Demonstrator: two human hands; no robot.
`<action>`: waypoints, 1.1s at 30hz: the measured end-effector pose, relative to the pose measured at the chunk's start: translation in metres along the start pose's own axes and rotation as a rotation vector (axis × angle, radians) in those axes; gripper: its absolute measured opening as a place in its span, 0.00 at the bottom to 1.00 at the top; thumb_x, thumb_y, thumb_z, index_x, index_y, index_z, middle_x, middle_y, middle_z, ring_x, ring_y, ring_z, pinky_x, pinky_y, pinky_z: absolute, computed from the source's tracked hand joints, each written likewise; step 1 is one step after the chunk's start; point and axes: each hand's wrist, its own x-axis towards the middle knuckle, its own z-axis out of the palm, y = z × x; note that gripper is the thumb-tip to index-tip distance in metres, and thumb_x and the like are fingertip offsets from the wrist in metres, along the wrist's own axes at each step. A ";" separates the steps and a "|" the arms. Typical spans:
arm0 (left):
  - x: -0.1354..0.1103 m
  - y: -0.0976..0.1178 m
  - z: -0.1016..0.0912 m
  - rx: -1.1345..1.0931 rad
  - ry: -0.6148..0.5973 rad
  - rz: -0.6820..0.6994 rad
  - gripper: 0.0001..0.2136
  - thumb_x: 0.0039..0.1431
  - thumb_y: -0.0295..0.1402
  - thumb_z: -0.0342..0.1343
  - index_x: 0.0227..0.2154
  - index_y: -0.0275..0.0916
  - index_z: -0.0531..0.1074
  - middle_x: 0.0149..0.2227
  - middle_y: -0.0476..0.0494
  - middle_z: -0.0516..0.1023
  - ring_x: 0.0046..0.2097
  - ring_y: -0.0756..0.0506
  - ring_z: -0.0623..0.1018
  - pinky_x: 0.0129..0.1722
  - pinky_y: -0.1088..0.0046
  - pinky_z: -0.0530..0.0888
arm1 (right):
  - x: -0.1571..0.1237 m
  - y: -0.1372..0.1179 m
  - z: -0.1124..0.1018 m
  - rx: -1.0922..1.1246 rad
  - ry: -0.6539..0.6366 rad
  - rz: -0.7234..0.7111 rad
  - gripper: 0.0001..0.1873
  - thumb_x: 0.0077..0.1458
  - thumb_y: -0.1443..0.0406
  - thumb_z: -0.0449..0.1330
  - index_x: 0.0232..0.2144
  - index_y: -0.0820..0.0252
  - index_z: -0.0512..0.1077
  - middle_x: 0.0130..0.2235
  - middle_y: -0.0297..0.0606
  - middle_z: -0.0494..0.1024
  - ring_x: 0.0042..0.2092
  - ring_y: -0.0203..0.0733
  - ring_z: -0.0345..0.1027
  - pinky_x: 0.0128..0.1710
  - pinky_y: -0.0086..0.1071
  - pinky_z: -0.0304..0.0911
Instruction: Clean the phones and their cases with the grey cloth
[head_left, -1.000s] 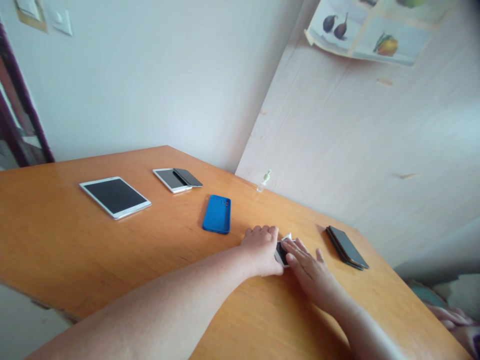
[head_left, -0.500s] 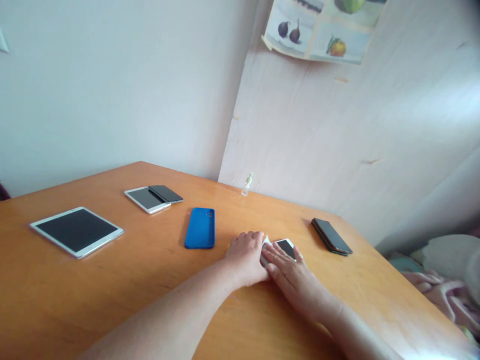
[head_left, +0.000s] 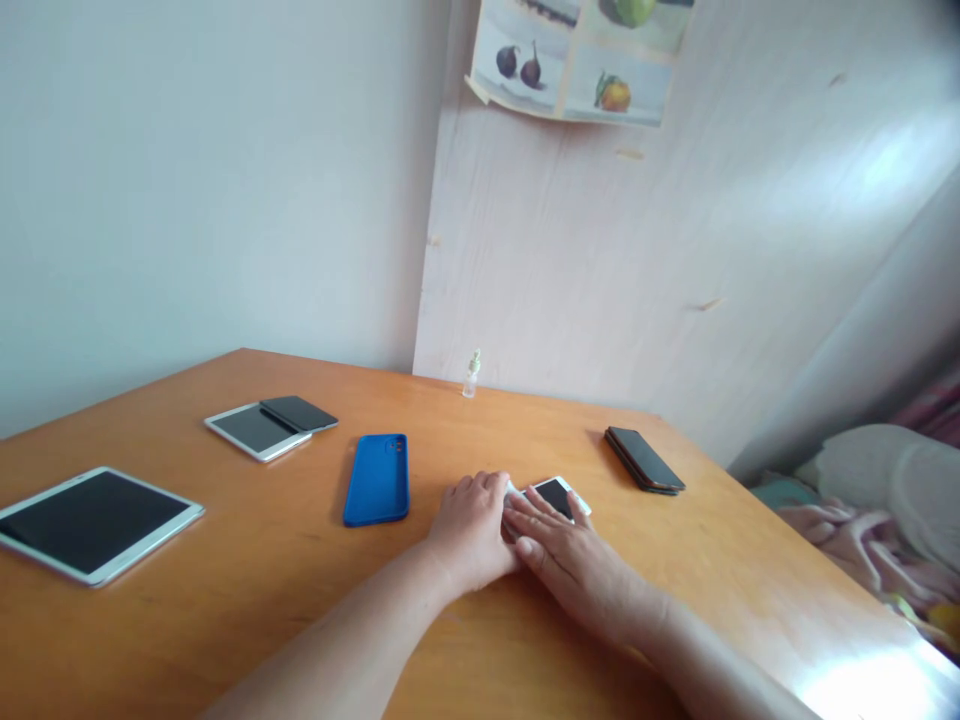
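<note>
A white phone (head_left: 556, 497) with a dark screen lies flat on the table, partly covered by both hands. My left hand (head_left: 471, 532) is curled around its near left end, fingers closed and thumb tucked low. Across the phone's face my right hand (head_left: 576, 568) lies flat, fingers stretched out and thumb meeting the left hand. Between the hands shows a small white scrap (head_left: 511, 489), perhaps tissue; most of it is hidden under the fingers. Left of my hands rests a blue phone case (head_left: 378, 480), its hollow inside facing up.
On the wooden table (head_left: 300, 560), a white tablet (head_left: 97, 522) lies at left. Behind it, a smaller white tablet (head_left: 251, 430) has a dark flat device (head_left: 300, 412) leaning on it. A small clear bottle (head_left: 470, 378) stands near the wall; stacked dark phones (head_left: 645, 460) lie right.
The view has turned slightly, so the table items sit further left. My right fingers have shifted a little over the phone; my left hand keeps its hold.
</note>
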 end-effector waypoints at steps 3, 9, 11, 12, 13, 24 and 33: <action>0.000 -0.001 0.000 0.008 0.016 0.011 0.24 0.47 0.43 0.60 0.47 0.42 0.65 0.45 0.40 0.75 0.48 0.37 0.74 0.47 0.61 0.69 | 0.005 0.010 0.000 -0.027 0.034 0.118 0.27 0.69 0.52 0.37 0.66 0.45 0.54 0.69 0.34 0.52 0.70 0.51 0.37 0.63 0.67 0.27; 0.001 -0.002 0.002 0.024 0.022 0.012 0.30 0.44 0.44 0.61 0.51 0.39 0.64 0.48 0.37 0.74 0.50 0.35 0.73 0.49 0.59 0.69 | 0.007 0.034 0.000 -0.120 0.105 0.319 0.27 0.68 0.54 0.38 0.65 0.50 0.57 0.68 0.37 0.54 0.70 0.54 0.38 0.62 0.69 0.30; 0.001 -0.002 0.002 0.015 0.028 0.015 0.28 0.45 0.45 0.61 0.50 0.40 0.64 0.47 0.38 0.74 0.50 0.36 0.73 0.49 0.60 0.69 | 0.001 0.017 -0.002 -0.079 0.059 0.173 0.27 0.68 0.54 0.39 0.65 0.47 0.56 0.68 0.36 0.53 0.70 0.52 0.39 0.63 0.66 0.30; 0.001 -0.002 0.001 0.011 0.026 0.016 0.27 0.45 0.45 0.61 0.48 0.41 0.65 0.46 0.39 0.74 0.49 0.37 0.73 0.48 0.60 0.69 | -0.001 0.007 -0.004 -0.052 0.031 0.087 0.26 0.68 0.54 0.39 0.66 0.45 0.55 0.68 0.35 0.53 0.70 0.51 0.39 0.64 0.65 0.30; 0.001 -0.002 0.001 0.007 0.022 0.016 0.26 0.45 0.45 0.61 0.47 0.41 0.65 0.46 0.40 0.74 0.48 0.37 0.74 0.47 0.61 0.69 | -0.003 -0.001 -0.005 -0.029 0.006 0.018 0.26 0.68 0.54 0.39 0.66 0.43 0.54 0.68 0.34 0.53 0.70 0.51 0.40 0.64 0.64 0.30; 0.001 -0.002 -0.003 0.012 -0.010 0.010 0.29 0.46 0.45 0.61 0.52 0.40 0.64 0.49 0.37 0.73 0.52 0.36 0.72 0.50 0.61 0.68 | -0.010 0.018 -0.010 -0.168 0.034 0.231 0.28 0.67 0.55 0.42 0.65 0.57 0.57 0.68 0.45 0.55 0.69 0.54 0.40 0.64 0.65 0.32; 0.002 -0.003 -0.006 0.033 -0.053 0.023 0.22 0.47 0.46 0.62 0.44 0.44 0.70 0.43 0.41 0.73 0.48 0.38 0.73 0.46 0.64 0.69 | -0.022 0.005 -0.020 -0.177 0.016 0.128 0.26 0.67 0.57 0.45 0.63 0.58 0.60 0.65 0.48 0.61 0.67 0.53 0.49 0.65 0.62 0.37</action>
